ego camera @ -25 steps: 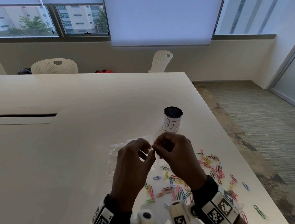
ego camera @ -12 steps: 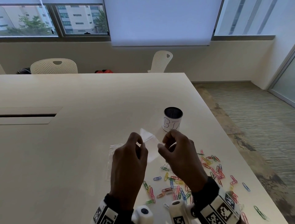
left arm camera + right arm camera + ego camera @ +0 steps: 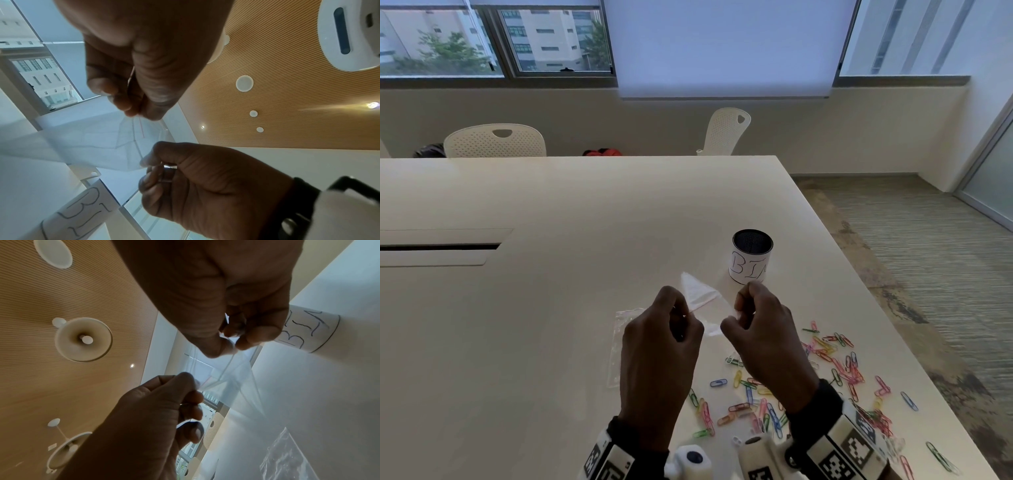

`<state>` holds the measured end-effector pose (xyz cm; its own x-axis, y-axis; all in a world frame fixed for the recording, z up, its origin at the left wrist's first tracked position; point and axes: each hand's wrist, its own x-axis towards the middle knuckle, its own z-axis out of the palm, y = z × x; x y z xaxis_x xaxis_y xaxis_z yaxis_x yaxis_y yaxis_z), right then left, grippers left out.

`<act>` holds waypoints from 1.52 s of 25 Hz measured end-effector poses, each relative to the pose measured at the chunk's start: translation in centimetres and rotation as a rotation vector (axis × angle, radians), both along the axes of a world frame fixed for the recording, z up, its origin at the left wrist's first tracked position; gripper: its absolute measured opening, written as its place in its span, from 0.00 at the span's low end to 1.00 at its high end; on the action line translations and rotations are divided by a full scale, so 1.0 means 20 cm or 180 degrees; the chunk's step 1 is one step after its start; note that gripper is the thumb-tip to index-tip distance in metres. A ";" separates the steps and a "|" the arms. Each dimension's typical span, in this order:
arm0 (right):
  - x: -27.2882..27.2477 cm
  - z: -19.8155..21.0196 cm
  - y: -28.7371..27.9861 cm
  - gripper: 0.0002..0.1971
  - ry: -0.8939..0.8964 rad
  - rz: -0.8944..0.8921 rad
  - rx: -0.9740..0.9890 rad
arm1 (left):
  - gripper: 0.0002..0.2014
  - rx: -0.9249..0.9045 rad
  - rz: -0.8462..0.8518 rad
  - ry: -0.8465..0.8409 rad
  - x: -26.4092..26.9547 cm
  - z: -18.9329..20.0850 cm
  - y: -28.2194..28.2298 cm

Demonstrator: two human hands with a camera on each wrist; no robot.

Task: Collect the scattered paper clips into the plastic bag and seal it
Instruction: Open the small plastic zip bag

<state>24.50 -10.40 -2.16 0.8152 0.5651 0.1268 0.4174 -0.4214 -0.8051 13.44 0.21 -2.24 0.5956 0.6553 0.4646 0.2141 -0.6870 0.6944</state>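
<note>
A small clear plastic bag (image 3: 698, 290) hangs above the table, stretched between both hands. My left hand (image 3: 678, 310) pinches its left edge. My right hand (image 3: 740, 309) pinches its right edge. In the left wrist view the left hand (image 3: 138, 112) pinches the film with thumb and fingers, and the bag (image 3: 92, 146) spreads away below. The right wrist view shows the right hand (image 3: 230, 344) pinching the bag (image 3: 236, 378) the same way. Several coloured paper clips (image 3: 828, 359) lie scattered on the white table (image 3: 551, 212), right of and below my hands.
A second clear bag (image 3: 619, 346) lies flat on the table, left of my left hand. A black mesh cup labelled BIN (image 3: 751, 257) stands just beyond my right hand. The table's right edge (image 3: 859, 308) runs close to the clips. White chairs (image 3: 494, 140) stand behind the table.
Both hands have risen and drawn apart. The bag, bunched between touching fingertips a second ago, is now lifted and stretched out between them.
</note>
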 end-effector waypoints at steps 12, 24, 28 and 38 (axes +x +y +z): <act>-0.01 0.01 0.05 0.16 -0.0365 -0.0070 0.0323 | 0.15 -0.0488 -0.0076 0.0213 0.01 -0.04 -0.02; 0.02 0.02 0.01 0.09 0.0075 0.0222 0.0363 | 0.41 -0.0392 -0.0506 0.0338 -0.09 -0.06 0.06; 0.04 0.08 -0.03 0.09 0.0445 0.0423 0.0318 | 0.64 -0.0055 -0.1095 0.1112 -0.17 -0.10 0.16; -0.07 0.14 -0.08 0.14 -0.0398 0.0798 0.0425 | 0.46 -0.0164 -0.0913 0.0742 -0.14 -0.16 0.11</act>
